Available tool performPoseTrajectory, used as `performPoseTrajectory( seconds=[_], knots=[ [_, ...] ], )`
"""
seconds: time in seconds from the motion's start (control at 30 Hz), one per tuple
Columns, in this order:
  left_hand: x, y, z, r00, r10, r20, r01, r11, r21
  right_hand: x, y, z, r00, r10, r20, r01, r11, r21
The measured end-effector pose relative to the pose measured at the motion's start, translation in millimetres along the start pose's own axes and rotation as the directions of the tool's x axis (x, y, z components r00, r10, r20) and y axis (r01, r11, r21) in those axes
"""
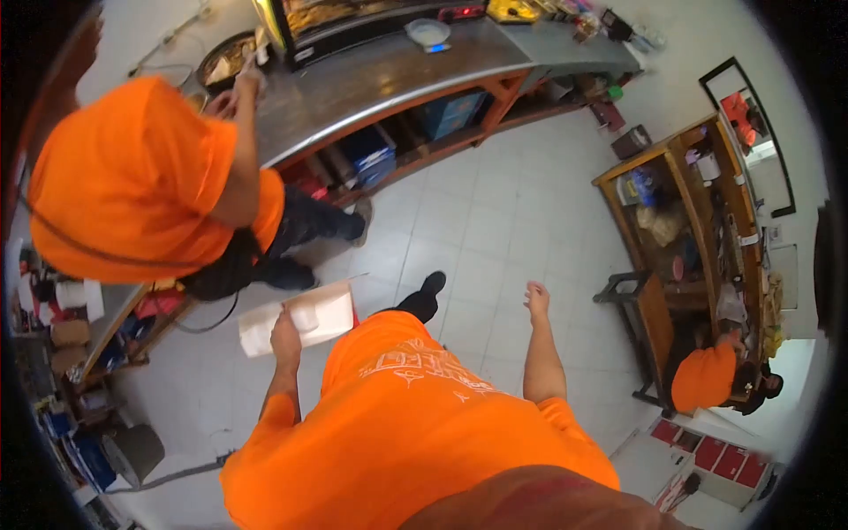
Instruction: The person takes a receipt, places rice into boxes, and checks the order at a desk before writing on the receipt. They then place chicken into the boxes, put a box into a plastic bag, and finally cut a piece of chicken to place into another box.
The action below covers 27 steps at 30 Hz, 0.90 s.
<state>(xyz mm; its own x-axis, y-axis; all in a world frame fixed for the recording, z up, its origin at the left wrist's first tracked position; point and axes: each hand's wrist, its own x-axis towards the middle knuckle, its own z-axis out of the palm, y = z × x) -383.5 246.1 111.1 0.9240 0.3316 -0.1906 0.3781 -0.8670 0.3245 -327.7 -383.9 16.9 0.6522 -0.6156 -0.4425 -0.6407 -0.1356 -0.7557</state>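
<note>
In the head view my left hand (285,336) grips an opened, pale cardboard box (334,311) by its edge, low at my left side. The box's inside faces up, and I make out nothing in it. My right hand (535,299) hangs out over the floor at my right, fingers loosely bent and apart, with nothing in it. One of my feet (424,296) is forward on the tiles between the two hands.
A co-worker in an orange shirt (132,177) stands close on the left, hands at a pan (225,62) by the metal counter (371,84). A scale (429,35) sits on the counter. Wooden shelves (676,168) and a second person (707,378) are at right.
</note>
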Motion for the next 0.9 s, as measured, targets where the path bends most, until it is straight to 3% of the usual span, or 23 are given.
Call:
performPoseTrajectory(
  seconds=[0.07,0.13,0.2,0.3,0.37,0.4,0.47,0.53,0.67,0.7,0.73,0.77,0.87,0.9],
  knots=[
    [0,13,28,0.995,-0.101,-0.002,0.101,0.994,0.046,45,-10,8,0.973,-0.155,0.17,0.147,0.987,0.058],
    [14,47,48,0.981,-0.195,-0.017,0.195,0.979,0.053,60,-25,9,0.979,0.003,0.206,-0.01,0.999,0.034],
    [38,92,58,0.974,-0.219,-0.063,0.221,0.975,0.034,82,-21,-7,0.938,0.149,0.312,-0.103,0.982,-0.158],
    [56,158,61,0.966,-0.256,-0.032,0.257,0.966,0.018,94,10,-49,0.93,0.296,0.219,-0.279,0.955,-0.103],
    [65,192,66,0.958,-0.286,-0.032,0.287,0.957,0.034,105,47,-72,0.862,0.486,0.143,-0.46,0.869,-0.18],
    [75,212,71,0.952,-0.303,-0.033,0.304,0.952,0.032,121,60,-83,0.846,0.512,0.152,-0.465,0.846,-0.26],
    [91,250,81,0.943,-0.33,-0.039,0.331,0.944,0.013,158,71,-98,0.85,0.456,0.264,-0.271,0.808,-0.524],
    [118,304,103,0.927,-0.374,-0.032,0.375,0.927,-0.002,211,60,-113,0.844,0.407,0.35,-0.096,0.756,-0.647],
    [165,408,140,0.906,-0.417,-0.072,0.409,0.907,-0.104,343,10,-140,0.836,0.325,0.442,0.1,0.701,-0.706],
    [179,441,144,0.924,-0.374,-0.082,0.372,0.927,-0.043,378,-7,-146,0.838,0.307,0.451,0.13,0.691,-0.711],
    [193,457,157,0.943,-0.292,-0.159,0.281,0.955,-0.091,417,-31,-148,0.844,0.273,0.461,0.173,0.676,-0.716],
    [220,488,167,0.933,-0.314,-0.177,0.287,0.944,-0.164,456,-51,-153,0.843,0.229,0.486,0.237,0.653,-0.719],
    [288,593,154,0.927,-0.35,-0.135,0.293,0.9,-0.323,606,-124,-157,0.803,0.029,0.595,0.537,0.395,-0.745],
    [310,634,142,0.929,-0.31,-0.2,0.242,0.921,-0.306,647,-165,-145,0.825,-0.04,0.563,0.527,0.413,-0.743]
  ],
)
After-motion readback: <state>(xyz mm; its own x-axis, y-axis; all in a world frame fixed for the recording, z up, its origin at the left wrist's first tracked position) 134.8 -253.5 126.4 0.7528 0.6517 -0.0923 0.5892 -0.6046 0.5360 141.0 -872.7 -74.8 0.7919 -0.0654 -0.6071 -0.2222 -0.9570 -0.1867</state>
